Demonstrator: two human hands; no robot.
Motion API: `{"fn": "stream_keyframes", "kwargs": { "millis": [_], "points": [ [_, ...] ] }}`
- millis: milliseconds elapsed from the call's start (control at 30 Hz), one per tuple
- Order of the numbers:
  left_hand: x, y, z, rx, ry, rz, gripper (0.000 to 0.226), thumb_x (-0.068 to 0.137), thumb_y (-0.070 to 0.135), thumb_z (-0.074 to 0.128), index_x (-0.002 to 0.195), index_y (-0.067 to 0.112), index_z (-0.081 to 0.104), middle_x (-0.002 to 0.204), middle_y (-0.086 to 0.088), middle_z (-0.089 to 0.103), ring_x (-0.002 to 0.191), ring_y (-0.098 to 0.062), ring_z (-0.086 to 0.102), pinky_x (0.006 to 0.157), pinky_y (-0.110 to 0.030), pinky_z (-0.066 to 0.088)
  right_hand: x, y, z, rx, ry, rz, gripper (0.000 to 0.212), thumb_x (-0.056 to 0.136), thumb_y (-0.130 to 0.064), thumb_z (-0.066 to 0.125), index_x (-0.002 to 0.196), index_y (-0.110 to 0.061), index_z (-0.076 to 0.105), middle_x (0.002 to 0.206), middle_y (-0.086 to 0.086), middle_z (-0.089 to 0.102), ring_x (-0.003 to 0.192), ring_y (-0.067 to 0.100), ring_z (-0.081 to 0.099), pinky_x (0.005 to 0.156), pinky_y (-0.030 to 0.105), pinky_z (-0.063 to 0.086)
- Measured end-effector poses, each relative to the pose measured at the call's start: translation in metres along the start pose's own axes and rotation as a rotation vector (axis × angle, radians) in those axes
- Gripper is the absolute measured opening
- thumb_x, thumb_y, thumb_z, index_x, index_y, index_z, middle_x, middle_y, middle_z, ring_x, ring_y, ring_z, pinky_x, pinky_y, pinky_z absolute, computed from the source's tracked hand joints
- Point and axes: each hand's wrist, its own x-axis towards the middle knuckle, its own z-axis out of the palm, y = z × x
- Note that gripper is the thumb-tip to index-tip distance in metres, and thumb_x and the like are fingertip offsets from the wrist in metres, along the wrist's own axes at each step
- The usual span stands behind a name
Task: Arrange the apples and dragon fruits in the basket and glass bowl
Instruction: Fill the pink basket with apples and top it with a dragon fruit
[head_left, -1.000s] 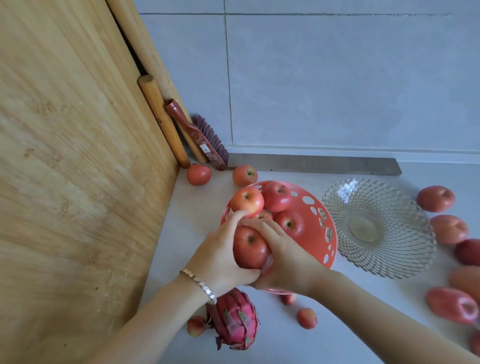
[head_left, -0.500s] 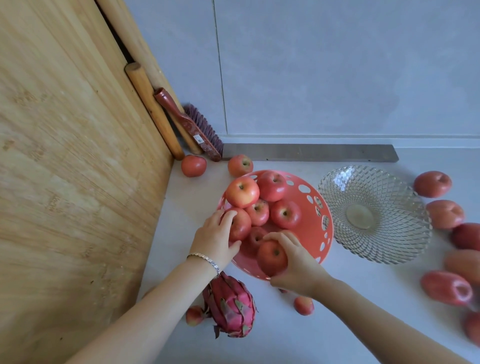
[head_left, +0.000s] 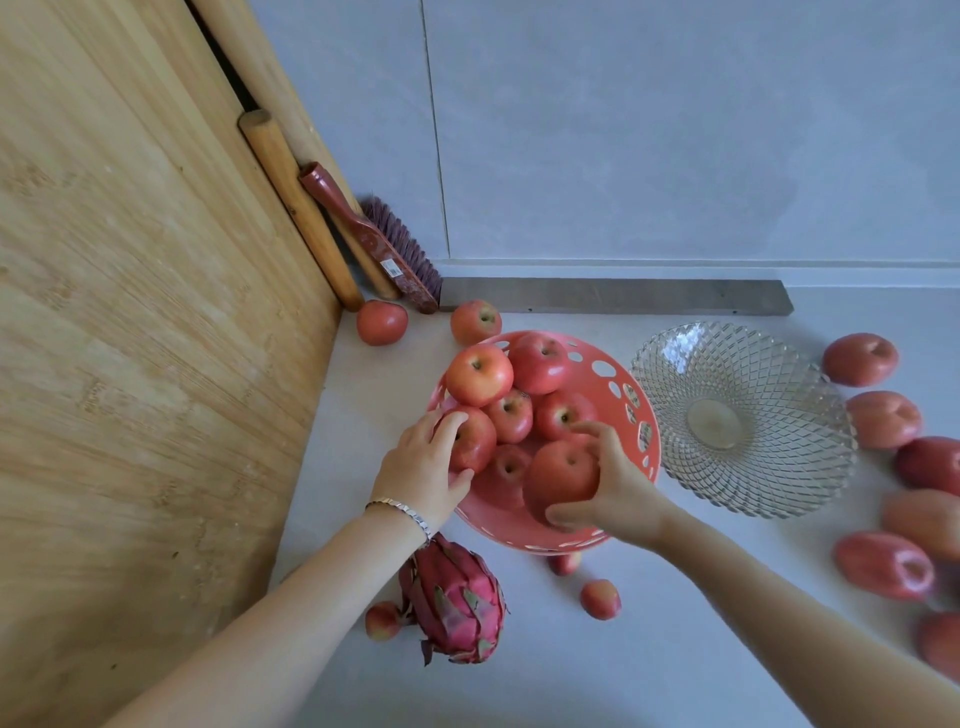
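Observation:
A coral plastic basket (head_left: 605, 370) with oval holes holds several red apples. My left hand (head_left: 423, 465) grips an apple (head_left: 474, 439) at the basket's left side, thumb under it. My right hand (head_left: 610, 480) holds another apple (head_left: 561, 474) low in the basket's near side, fingers curled around it. An empty cut-glass bowl (head_left: 743, 415) stands just right of the basket. One pink dragon fruit (head_left: 454, 603) lies on the counter under my left wrist.
Loose apples lie at the back left (head_left: 382, 322), behind the basket (head_left: 475, 321), near the front (head_left: 600, 598) and in a group at the right (head_left: 860, 358). A wooden board (head_left: 145, 312), a rolling pin (head_left: 301, 208) and a brush (head_left: 374, 239) lean at the left.
Both hands held one apple above the basket; now they have parted. My right hand has set an apple down into the near side, and my left hand has gone to an apple at the left.

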Motion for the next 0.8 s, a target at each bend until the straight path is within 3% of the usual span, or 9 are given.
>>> {"fn": "stream_keyframes", "kwargs": {
  "millis": [100, 200, 267, 333, 433, 500, 633, 800],
  "points": [
    [0.000, 0.000, -0.001, 0.004, -0.007, -0.002, 0.059, 0.082, 0.026, 0.060, 0.134, 0.022, 0.034, 0.141, -0.003, 0.036, 0.127, -0.024, 0.038, 0.095, -0.037, 0.044, 0.002, -0.011, -0.020, 0.258, -0.046, 0.125, 0.069, 0.062, -0.015, 0.083, 0.111, -0.024, 0.037, 0.112, 0.008, 0.050, 0.092, 0.024, 0.057, 0.074, 0.032, 0.049],
    [0.001, 0.000, -0.002, 0.017, -0.021, -0.006, 0.059, 0.082, 0.026, 0.060, 0.134, 0.022, 0.034, 0.141, -0.003, 0.036, 0.127, -0.024, 0.038, 0.095, -0.037, 0.044, 0.003, -0.020, -0.037, 0.374, -0.088, 0.198, 0.059, 0.057, -0.025, 0.081, 0.106, -0.023, 0.049, 0.104, 0.009, 0.053, 0.078, 0.021, 0.057, 0.060, 0.031, 0.049],
    [0.001, 0.001, -0.002, 0.025, -0.025, -0.010, 0.058, 0.082, 0.026, 0.060, 0.134, 0.021, 0.034, 0.141, -0.002, 0.036, 0.127, -0.024, 0.038, 0.095, -0.037, 0.044, 0.007, -0.024, -0.047, 0.218, -0.003, 0.179, 0.047, 0.064, -0.027, 0.079, 0.104, -0.025, 0.054, 0.102, 0.006, 0.058, 0.085, 0.022, 0.060, 0.068, 0.037, 0.053],
    [0.002, 0.002, -0.002, 0.033, -0.025, -0.017, 0.058, 0.082, 0.026, 0.060, 0.133, 0.021, 0.035, 0.141, -0.003, 0.036, 0.127, -0.024, 0.038, 0.095, -0.038, 0.044, 0.011, -0.028, -0.057, -0.142, 0.094, 0.127, 0.047, 0.062, -0.029, 0.077, 0.103, -0.029, 0.053, 0.100, 0.005, 0.060, 0.088, 0.023, 0.060, 0.076, 0.039, 0.054],
    [0.001, 0.004, -0.002, 0.042, -0.031, -0.027, 0.058, 0.083, 0.026, 0.060, 0.134, 0.021, 0.034, 0.142, -0.003, 0.034, 0.127, -0.024, 0.038, 0.095, -0.039, 0.044, 0.014, -0.035, -0.059, -0.722, 0.023, 0.081, 0.069, 0.055, -0.034, 0.074, 0.116, -0.024, 0.043, 0.107, 0.007, 0.049, 0.092, 0.025, 0.055, 0.075, 0.034, 0.050],
    [0.001, 0.003, -0.003, 0.044, -0.038, -0.029, 0.058, 0.083, 0.027, 0.059, 0.134, 0.022, 0.033, 0.143, -0.002, 0.033, 0.128, -0.023, 0.037, 0.096, -0.039, 0.044, 0.016, -0.033, -0.052, -0.936, -0.025, 0.067, 0.081, 0.056, -0.032, 0.075, 0.123, -0.014, 0.033, 0.113, 0.010, 0.046, 0.104, 0.031, 0.051, 0.082, 0.038, 0.049],
    [0.001, 0.001, -0.005, 0.055, -0.043, -0.028, 0.057, 0.083, 0.028, 0.059, 0.134, 0.023, 0.033, 0.143, -0.001, 0.034, 0.128, -0.021, 0.038, 0.094, -0.038, 0.045, 0.025, -0.026, -0.031, -1.202, -0.023, 0.035, 0.076, 0.062, -0.034, 0.075, 0.121, -0.013, 0.032, 0.122, 0.013, 0.045, 0.112, 0.033, 0.047, 0.085, 0.038, 0.046],
    [0.001, 0.000, -0.003, 0.035, -0.030, -0.020, 0.057, 0.084, 0.028, 0.059, 0.134, 0.023, 0.033, 0.142, -0.001, 0.034, 0.127, -0.022, 0.039, 0.093, -0.039, 0.046, 0.032, -0.010, -0.027, -1.189, 0.056, -0.012, 0.073, 0.066, -0.041, 0.067, 0.127, -0.017, 0.035, 0.137, 0.015, 0.034, 0.125, 0.032, 0.040, 0.096, 0.040, 0.040]
  ]
}}
